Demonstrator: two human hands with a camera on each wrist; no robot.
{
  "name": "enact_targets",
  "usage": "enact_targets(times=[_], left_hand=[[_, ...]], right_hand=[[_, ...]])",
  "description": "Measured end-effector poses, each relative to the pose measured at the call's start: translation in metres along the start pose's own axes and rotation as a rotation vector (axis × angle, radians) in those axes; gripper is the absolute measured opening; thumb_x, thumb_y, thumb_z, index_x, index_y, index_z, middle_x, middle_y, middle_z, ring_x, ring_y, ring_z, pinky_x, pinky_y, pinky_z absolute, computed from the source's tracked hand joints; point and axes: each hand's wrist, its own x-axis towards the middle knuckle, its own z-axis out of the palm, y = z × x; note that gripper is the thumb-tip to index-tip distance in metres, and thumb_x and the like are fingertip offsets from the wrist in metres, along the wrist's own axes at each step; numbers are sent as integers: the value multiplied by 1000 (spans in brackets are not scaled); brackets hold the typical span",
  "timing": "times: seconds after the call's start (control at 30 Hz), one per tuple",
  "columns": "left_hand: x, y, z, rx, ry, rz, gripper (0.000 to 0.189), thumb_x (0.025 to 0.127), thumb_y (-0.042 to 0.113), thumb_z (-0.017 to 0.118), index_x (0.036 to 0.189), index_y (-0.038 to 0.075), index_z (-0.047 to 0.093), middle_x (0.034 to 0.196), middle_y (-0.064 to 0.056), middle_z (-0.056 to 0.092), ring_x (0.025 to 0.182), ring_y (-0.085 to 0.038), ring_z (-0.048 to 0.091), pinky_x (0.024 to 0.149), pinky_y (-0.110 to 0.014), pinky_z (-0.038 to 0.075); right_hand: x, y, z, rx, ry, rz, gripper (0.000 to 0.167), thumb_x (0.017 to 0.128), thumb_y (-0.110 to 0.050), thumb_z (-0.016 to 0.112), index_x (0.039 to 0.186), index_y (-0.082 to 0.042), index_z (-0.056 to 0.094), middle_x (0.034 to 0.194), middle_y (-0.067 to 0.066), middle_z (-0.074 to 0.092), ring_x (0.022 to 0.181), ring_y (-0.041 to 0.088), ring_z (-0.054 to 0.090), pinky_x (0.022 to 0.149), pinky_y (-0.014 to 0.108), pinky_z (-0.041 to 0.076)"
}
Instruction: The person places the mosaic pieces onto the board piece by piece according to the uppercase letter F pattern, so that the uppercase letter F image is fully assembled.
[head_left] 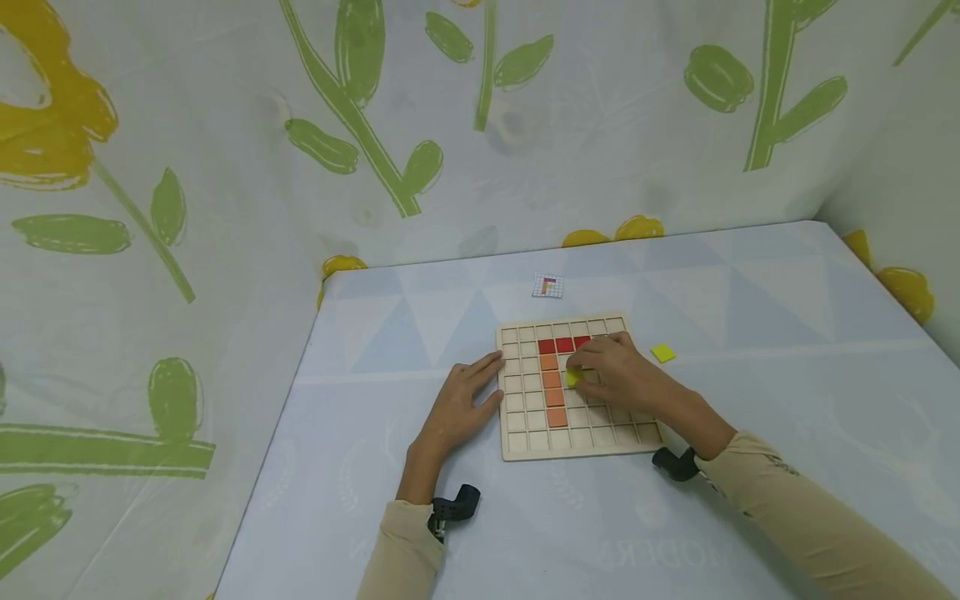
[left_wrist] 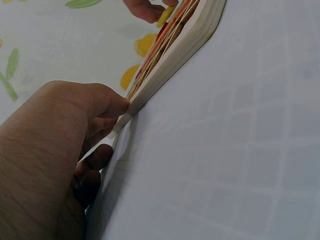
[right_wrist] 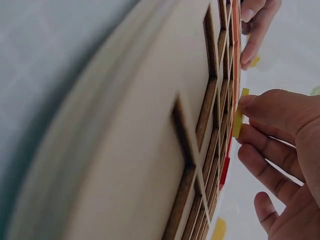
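Observation:
A square wooden grid board [head_left: 517, 454] lies on the table. A row of red tiles [head_left: 564, 344] sits in its upper cells, and a column of orange tiles [head_left: 552, 380] runs down from the row's left end. Between thumb and fingertips, my right hand [head_left: 622, 372] pinches a yellow square tile [right_wrist: 239, 115], held on edge over the cells just right of the orange column. My left hand [head_left: 457, 408] rests at the board's left edge, its thumb and fingers touching the side. Part of the red row is hidden behind the right hand.
Another yellow tile [head_left: 663, 352] lies on the table right of the board. Beyond the far edge of the board is a small printed pattern card [head_left: 548, 286]. A cloth with plant prints [head_left: 600, 150] hangs behind the table [head_left: 360, 350].

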Motion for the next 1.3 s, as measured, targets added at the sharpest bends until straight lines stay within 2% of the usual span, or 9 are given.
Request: enact_targets(times=[0.2, 0.47, 0.6, 0.8, 0.9, 1.07, 1.3], left_hand=[[1, 2, 0, -6, -5, 8, 53, 98, 30, 61, 149, 19, 51, 155, 15, 40, 115, -16, 49, 97, -39, 43], [3, 5, 0, -13, -7, 2, 53, 98, 30, 61, 149, 20, 50, 155, 14, 40, 115, -16, 48, 97, -39, 44], [3, 6, 1, -18, -11, 1, 53, 98, 30, 61, 149, 21, 50, 155, 14, 40, 114, -16, 48, 97, -39, 44], [5, 7, 0, -6, -10, 8, 53, 99, 31, 61, 149, 20, 50, 156, 14, 40, 116, -16, 48, 98, -39, 44], [5, 7, -1, 3, -6, 13, 53, 99, 30, 60, 149, 20, 50, 156, 14, 40, 118, -17, 48, 99, -39, 43], [3, 7, -4, 8, -16, -9, 53, 98, 29, 60, 149, 19, 51, 156, 13, 40, 117, -17, 48, 98, -40, 43], [-1, 6, -4, -2, -22, -38, 53, 98, 29, 61, 149, 21, 50, 156, 15, 39, 116, -16, 48, 98, -39, 43]], right_hand=[[-1, 2, 1, -32, -20, 2, 23, 81, -11, 82, 103, -11, 74, 104, 2, 71, 105, 23, 63, 93, 50, 36], [-1, 4, 1, -58, 0, -56, 22, 81, -10, 82, 101, -11, 73, 101, 1, 70, 101, 21, 62, 89, 49, 36], [-1, 4, 0, -82, -10, -56, 22, 82, -12, 82, 102, -11, 72, 102, 1, 70, 102, 21, 62, 90, 49, 37], [-4, 7, -3, -118, -48, 43, 23, 84, -16, 80, 106, -12, 74, 110, 3, 71, 110, 25, 61, 94, 50, 37], [-7, 8, -8, -124, -41, 76, 21, 85, -14, 79, 106, -11, 74, 110, 3, 71, 111, 27, 61, 93, 51, 37], [-14, 12, -14, -90, -31, 110, 20, 85, -13, 78, 105, -10, 75, 110, 4, 72, 111, 29, 61, 89, 51, 37], [-25, 24, -26, -37, -69, 201, 27, 87, -13, 77, 113, -7, 72, 118, 9, 68, 118, 33, 56, 94, 53, 32]])
